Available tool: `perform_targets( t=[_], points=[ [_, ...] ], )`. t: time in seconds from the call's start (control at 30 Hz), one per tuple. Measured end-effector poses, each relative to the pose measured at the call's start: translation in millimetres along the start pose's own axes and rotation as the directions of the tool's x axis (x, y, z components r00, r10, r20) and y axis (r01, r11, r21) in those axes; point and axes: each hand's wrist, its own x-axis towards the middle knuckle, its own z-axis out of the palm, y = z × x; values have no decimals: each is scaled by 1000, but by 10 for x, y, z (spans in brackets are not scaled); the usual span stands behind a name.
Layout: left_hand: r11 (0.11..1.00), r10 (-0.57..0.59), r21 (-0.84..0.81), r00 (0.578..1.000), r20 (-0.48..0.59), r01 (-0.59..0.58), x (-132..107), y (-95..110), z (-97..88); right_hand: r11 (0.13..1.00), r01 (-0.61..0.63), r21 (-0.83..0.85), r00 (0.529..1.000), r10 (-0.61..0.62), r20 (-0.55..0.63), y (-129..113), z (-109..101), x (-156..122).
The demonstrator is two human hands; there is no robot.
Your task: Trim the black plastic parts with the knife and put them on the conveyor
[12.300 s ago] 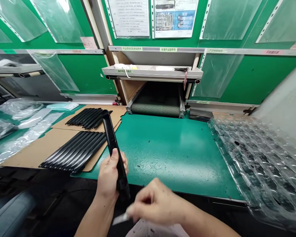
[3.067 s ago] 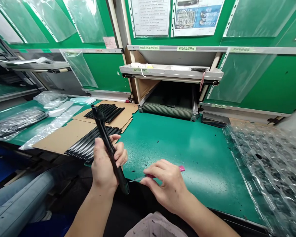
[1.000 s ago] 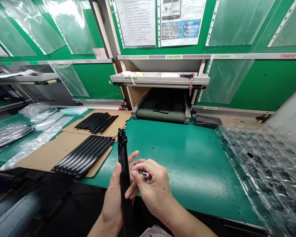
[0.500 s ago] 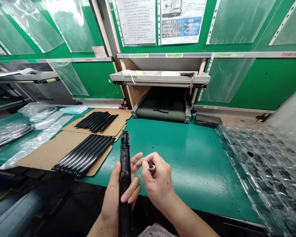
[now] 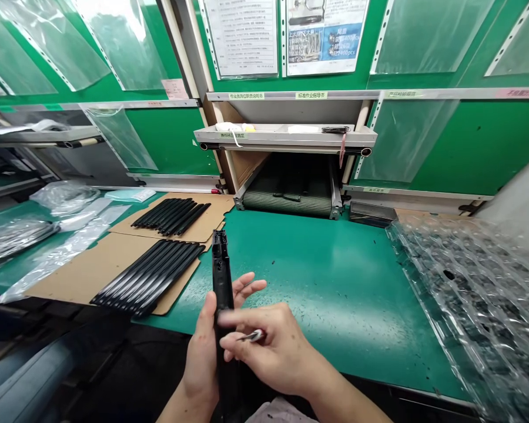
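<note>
My left hand (image 5: 205, 352) grips a long black plastic strip (image 5: 221, 276), held nearly upright over the near edge of the green table mat (image 5: 326, 276). Its upper fingers are spread behind the strip. My right hand (image 5: 273, 352) is closed on a small blade tool with a pink handle (image 5: 250, 336). The blade tip points left and meets the strip just below its middle. My right forefinger stretches across the front of the strip.
Two rows of similar black strips lie on cardboard sheets, near (image 5: 152, 276) and far (image 5: 173, 214). Clear blister trays (image 5: 471, 288) fill the right side. A conveyor mouth (image 5: 288, 197) sits at the back under a shelf (image 5: 286, 136). Plastic bags (image 5: 48, 235) lie at left.
My right hand has dropped from beside the strip's upper part to its lower middle, bringing the blade against it. The strip stays upright in my left hand.
</note>
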Motion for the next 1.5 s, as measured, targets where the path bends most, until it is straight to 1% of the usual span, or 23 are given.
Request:
perform_targets(
  t=[0.03, 0.1, 0.13, 0.17, 0.23, 0.27, 0.33, 0.43, 0.6, 0.67, 0.7, 0.77, 0.83, 0.87, 0.9, 0.93, 1.0, 1.03, 1.1, 1.17, 1.23, 1.37, 1.5],
  points=[
    [1000, 26, 8, 1000, 16, -26, 13, 7, -4, 999, -5, 54, 1000, 4, 18, -13, -30, -4],
    [997, 75, -5, 995, 73, -75, 48, 40, -10, 994, -16, 107, 999, 19, -34, -13, -107, -13],
    [994, 105, -23, 990, 98, -103, 67, 65, -12, 997, -22, 69, 996, 28, -86, -1, -149, -22],
    [989, 144, -45, 983, 115, -140, 87, 96, -15, 999, -36, -7, 990, 35, -137, 17, -188, -34],
    [967, 248, -82, 961, 121, -240, 120, 175, -30, 976, -77, -201, 982, 39, -184, 60, -247, -74],
    [950, 306, -93, 945, 114, -297, 132, 219, -44, 957, -98, -275, 983, 50, -175, 81, -263, -100],
    [905, 422, -99, 901, 103, -413, 143, 306, -77, 923, -131, -361, 985, 81, -151, 110, -263, -152],
    [846, 533, -55, 837, 122, -531, 128, 402, -119, 878, -138, -458, 989, 94, -117, 123, -211, -202],
    [769, 620, 44, 761, 192, -638, 77, 434, -125, 779, -10, -627, 1000, -8, -27, 114, -101, -187],
    [745, 638, 70, 739, 217, -663, 58, 422, -114, 718, 40, -695, 999, -34, 21, 107, -63, -169],
    [740, 640, 84, 737, 218, -667, 48, 416, -105, 682, 58, -729, 998, -39, 43, 102, -46, -160],
    [748, 629, 118, 755, 187, -653, 22, 407, -80, 612, 83, -786, 996, -42, 73, 93, -17, -148],
    [771, 606, 144, 784, 132, -620, -4, 405, -53, 580, 88, -810, 996, -52, 70, 87, -4, -144],
    [786, 590, 154, 801, 102, -599, -13, 405, -46, 593, 86, -801, 996, -69, 56, 87, -5, -145],
    [799, 575, 159, 814, 78, -580, -18, 404, -46, 626, 81, -776, 995, -91, 31, 90, -12, -146],
    [809, 563, 161, 824, 63, -565, -18, 401, -56, 675, 72, -735, 994, -113, -7, 98, -24, -147],
    [843, 509, 179, 860, 43, -508, -8, 384, -101, 786, 35, -618, 985, -133, -113, 124, -61, -136],
    [862, 469, 196, 882, 39, -467, -1, 368, -133, 833, 6, -553, 977, -122, -173, 142, -83, -123],
    [895, 374, 250, 927, 37, -371, 1, 323, -199, 898, -71, -434, 957, -61, -284, 178, -126, -82],
    [901, 289, 330, 957, 26, -281, -22, 263, -248, 932, -137, -336, 937, 12, -349, 207, -167, -26],
    [884, 235, 411, 972, 16, -220, -67, 207, -274, 953, -170, -251, 924, 65, -377, 224, -207, 36],
    [841, 143, 528, 990, -5, -119, -155, 138, -289, 977, -177, -120, 903, 112, -415, 213, -295, 162],
    [800, 80, 595, 997, 20, -76, -190, 81, -303, 981, -193, 24, 869, 182, -460, 171, -370, 288]
  ],
)
